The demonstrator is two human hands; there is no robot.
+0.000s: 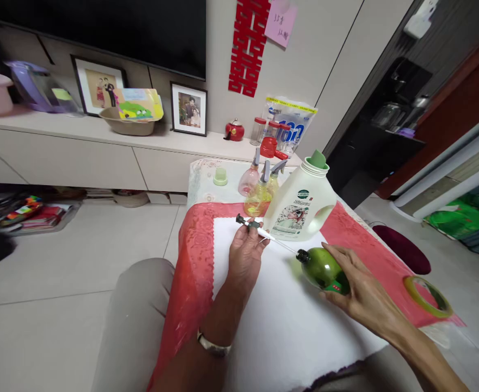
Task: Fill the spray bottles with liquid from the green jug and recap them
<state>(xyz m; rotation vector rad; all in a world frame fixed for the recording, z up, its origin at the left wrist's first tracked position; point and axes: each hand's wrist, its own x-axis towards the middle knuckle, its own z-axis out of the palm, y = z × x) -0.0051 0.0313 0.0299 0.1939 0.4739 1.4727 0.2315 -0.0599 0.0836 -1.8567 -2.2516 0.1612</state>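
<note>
My left hand (pixel 246 250) is closed on a pump head (pixel 259 231) with a black nozzle and a thin white tube. The tube's far end is at the black neck of a green bottle (pixel 323 267); whether it sits inside the mouth I cannot tell. Fingers wrapped round its body, my right hand (pixel 356 280) holds that bottle tilted, with the neck towards my left hand. Behind the bottle stands a large white detergent jug (pixel 300 201) with a green spout and no cap over it. A pale green cap (pixel 220 176) lies farther back on the table.
Several small spray bottles (pixel 258 198) stand left of the jug. A white sheet (pixel 276 305) covers part of the red tablecloth (pixel 196 245). At the right edge lies a roll of yellow tape (pixel 427 296). Framed photos and jars line the cabinet (pixel 161 144) behind.
</note>
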